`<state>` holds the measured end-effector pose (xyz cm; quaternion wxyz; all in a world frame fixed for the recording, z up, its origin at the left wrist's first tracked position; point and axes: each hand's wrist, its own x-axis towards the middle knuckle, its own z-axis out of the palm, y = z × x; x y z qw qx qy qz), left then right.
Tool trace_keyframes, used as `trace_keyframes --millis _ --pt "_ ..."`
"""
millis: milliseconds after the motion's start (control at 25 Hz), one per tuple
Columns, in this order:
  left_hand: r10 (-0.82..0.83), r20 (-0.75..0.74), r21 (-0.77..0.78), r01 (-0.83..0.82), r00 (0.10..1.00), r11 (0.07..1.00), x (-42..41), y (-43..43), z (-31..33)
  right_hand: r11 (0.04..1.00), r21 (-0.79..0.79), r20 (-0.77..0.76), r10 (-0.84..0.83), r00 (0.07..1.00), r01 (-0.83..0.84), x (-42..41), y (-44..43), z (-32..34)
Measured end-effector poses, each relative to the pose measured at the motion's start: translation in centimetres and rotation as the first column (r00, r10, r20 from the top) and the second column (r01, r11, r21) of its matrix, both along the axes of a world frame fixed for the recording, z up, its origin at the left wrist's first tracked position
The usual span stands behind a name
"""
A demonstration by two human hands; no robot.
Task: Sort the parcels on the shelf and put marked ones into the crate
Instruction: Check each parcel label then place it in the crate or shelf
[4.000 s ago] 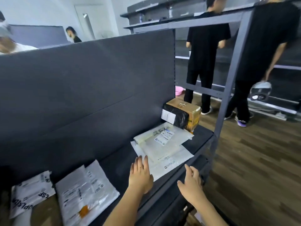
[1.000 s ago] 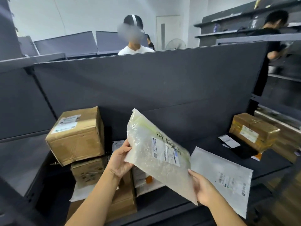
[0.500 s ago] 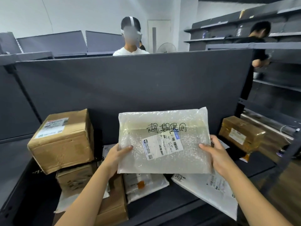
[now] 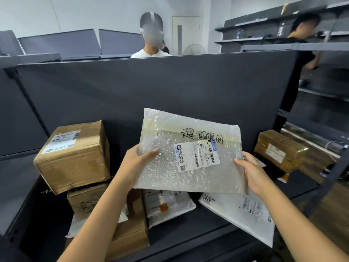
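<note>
I hold a clear bubble-wrap mailer (image 4: 168,167) flat in front of me above the dark shelf (image 4: 217,231). It carries a white shipping label and black handwritten characters near its top edge. My left hand (image 4: 137,163) grips its left edge with the thumb on top. My right hand (image 4: 253,173) grips its right edge the same way. Below it lie a white poly mailer (image 4: 243,214) and a smaller plastic-wrapped parcel (image 4: 168,207). No crate is in view.
Stacked cardboard boxes (image 4: 75,156) stand at the left of the shelf, a taped brown box (image 4: 279,150) at the right. A dark back panel (image 4: 151,87) closes the shelf behind. One person stands beyond the panel, another at the shelving on the right.
Four seconds ago both hands were empty over the shelf. Since then I picked up the bubble mailer, turned its label side toward me, and it now tilts slightly, right side lower.
</note>
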<state>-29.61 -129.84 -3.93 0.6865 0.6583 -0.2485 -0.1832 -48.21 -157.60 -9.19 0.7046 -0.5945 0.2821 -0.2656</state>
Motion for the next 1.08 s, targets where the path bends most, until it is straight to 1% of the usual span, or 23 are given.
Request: trace_keyframes --millis 80,240,320,400,520,600,680,840,880,1000,1080 --pt "0.049 -0.035 0.044 -0.047 0.998 0.998 0.7 0.2 -0.5 0.999 -0.032 0.008 -0.004 1.0 0.004 -0.3 0.5 1.0" --pt "0.112 -0.198 0.092 -0.095 0.974 0.991 2.0 0.0 -3.3 0.991 -0.13 0.064 0.015 0.998 -0.006 -1.2 1.7 3.9" --pt "0.148 -0.246 0.119 -0.122 0.958 0.985 2.2 -0.6 -4.7 0.982 -0.188 0.081 0.023 0.996 -0.007 -1.7 2.3 5.2" --pt "0.157 -0.272 0.135 -0.124 0.949 0.983 2.4 -1.5 -5.7 0.974 -0.228 0.077 0.016 0.997 0.002 -2.3 2.7 5.9" --pt "0.099 -0.248 0.102 -0.076 0.964 0.992 2.3 -2.9 -6.7 0.976 -0.212 0.05 -0.043 0.998 0.053 -3.7 2.3 5.0" --pt "0.029 -0.23 0.1 -0.006 0.973 0.995 1.8 -4.4 -6.9 0.976 -0.182 0.002 -0.125 0.992 0.124 -5.3 1.5 3.3" --pt "-0.058 -0.244 0.12 0.089 0.968 0.989 0.9 -6.4 -7.2 0.969 -0.13 -0.038 -0.216 0.976 0.209 -7.5 0.7 1.2" --pt "-0.218 -0.287 0.224 0.286 0.933 0.932 -2.9 -12.4 -9.2 0.903 -0.034 -0.158 -0.428 0.89 0.428 -13.6 -0.4 -3.8" --pt "-0.266 -0.308 0.244 0.346 0.913 0.906 -4.4 -13.9 -10.0 0.873 -0.013 -0.189 -0.481 0.856 0.488 -15.6 -0.5 -5.2" --pt "-0.392 -0.365 0.336 0.512 0.845 0.791 -8.8 -17.8 -12.9 0.753 0.054 -0.261 -0.623 0.737 0.655 -21.9 0.7 -9.0" --pt "-0.499 -0.363 0.392 0.615 0.787 0.684 -12.4 -20.5 -15.0 0.633 0.101 -0.296 -0.718 0.63 0.768 -26.5 2.3 -11.7"
